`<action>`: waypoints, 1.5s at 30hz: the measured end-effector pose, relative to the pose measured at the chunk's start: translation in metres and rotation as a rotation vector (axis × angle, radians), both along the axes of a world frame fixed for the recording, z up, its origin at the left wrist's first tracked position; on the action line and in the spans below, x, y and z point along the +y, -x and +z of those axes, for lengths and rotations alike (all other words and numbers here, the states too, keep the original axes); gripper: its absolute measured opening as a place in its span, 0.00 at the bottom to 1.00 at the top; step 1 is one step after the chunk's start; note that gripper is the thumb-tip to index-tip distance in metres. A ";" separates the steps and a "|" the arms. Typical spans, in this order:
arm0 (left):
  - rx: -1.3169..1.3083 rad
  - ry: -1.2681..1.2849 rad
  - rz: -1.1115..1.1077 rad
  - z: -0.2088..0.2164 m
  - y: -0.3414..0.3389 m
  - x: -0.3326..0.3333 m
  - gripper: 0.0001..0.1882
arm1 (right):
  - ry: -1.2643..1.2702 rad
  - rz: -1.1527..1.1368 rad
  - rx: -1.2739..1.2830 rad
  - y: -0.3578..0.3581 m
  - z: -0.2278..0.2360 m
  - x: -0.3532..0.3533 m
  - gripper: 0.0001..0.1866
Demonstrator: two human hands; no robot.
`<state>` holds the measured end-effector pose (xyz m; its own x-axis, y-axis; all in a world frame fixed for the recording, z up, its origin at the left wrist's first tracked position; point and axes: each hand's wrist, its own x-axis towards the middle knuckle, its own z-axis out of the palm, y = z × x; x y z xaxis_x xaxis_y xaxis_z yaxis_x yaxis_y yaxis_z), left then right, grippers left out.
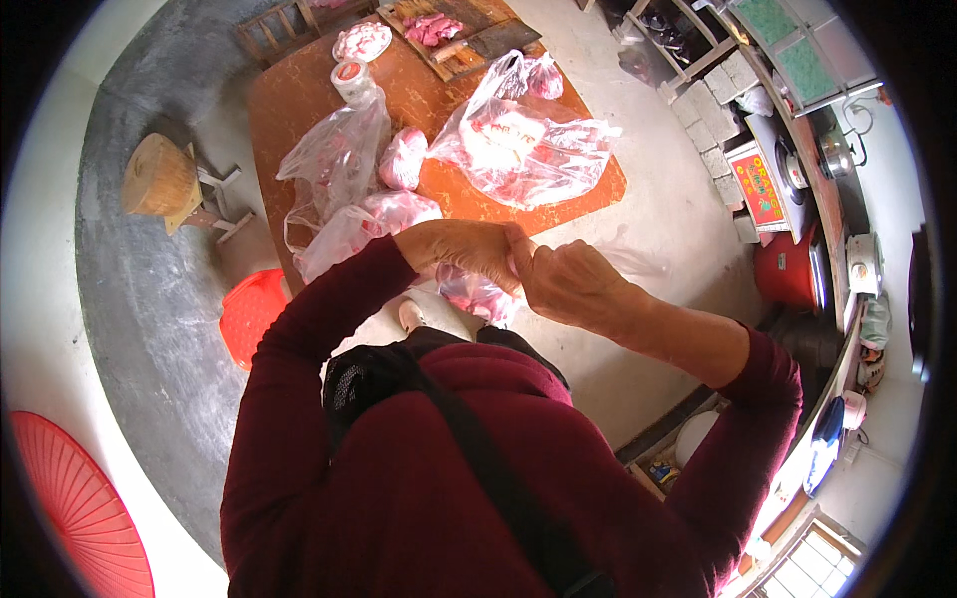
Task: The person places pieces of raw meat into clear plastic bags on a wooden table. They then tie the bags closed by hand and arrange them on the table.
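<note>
My left hand (461,249) and my right hand (573,287) meet in front of my body, near the table's front edge. The fingers of both are closed in a pinch on the gathered top of a clear plastic bag of meat (478,295). Pink-red pieces show through the bag, which hangs below my hands above the floor. A thin clear plastic end (633,261) sticks out beyond my right hand. On the brown table (304,110) lie more filled bags: a small meat bag (403,157), a longer one (384,212) and a large clear bag (518,149).
Farther back are a white tub (351,80), a plate of pale meat (362,42), and a chopping board (449,68) with red meat (433,29). To the left stand a red plastic stool (251,314) and a round wooden block (157,174). Shelving (797,140) lines the right.
</note>
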<state>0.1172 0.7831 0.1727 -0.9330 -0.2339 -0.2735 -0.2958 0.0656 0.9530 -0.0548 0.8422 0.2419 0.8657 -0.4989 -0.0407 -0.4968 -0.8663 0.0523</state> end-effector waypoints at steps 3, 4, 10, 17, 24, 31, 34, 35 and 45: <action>0.179 0.351 0.035 -0.013 0.002 -0.005 0.13 | -0.171 -0.085 0.057 0.009 -0.008 -0.012 0.12; 0.251 0.409 0.168 -0.010 0.002 -0.002 0.15 | -0.256 -0.139 0.064 0.012 -0.008 -0.017 0.10; 0.237 0.479 0.297 0.005 0.006 0.002 0.13 | -1.172 -0.438 -0.431 0.023 -0.014 -0.034 0.16; 0.304 0.644 0.464 0.018 0.004 0.005 0.08 | -1.770 -0.760 -0.739 0.033 -0.003 -0.038 0.16; 0.145 0.693 0.538 0.071 0.004 0.007 0.07 | -0.045 0.144 -0.441 0.060 -0.002 -0.074 0.07; 0.339 0.664 0.308 0.172 0.023 -0.014 0.05 | 0.496 0.327 -0.862 0.063 0.025 -0.131 0.11; 0.425 0.613 0.370 0.194 0.047 -0.029 0.06 | 0.465 0.099 -1.155 0.036 0.004 -0.133 0.12; 0.317 0.461 0.478 0.202 0.053 -0.030 0.07 | 0.455 0.009 -1.252 0.018 -0.002 -0.123 0.12; 0.280 0.740 0.962 0.089 0.045 -0.079 0.06 | -1.665 -0.113 -2.496 -0.064 -0.009 -0.066 0.16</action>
<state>0.0726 0.7044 0.2620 -0.3023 -0.8672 0.3957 -0.3140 0.4826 0.8177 0.0097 0.7767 0.2333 0.1340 -0.9904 0.0346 0.9701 0.1239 -0.2087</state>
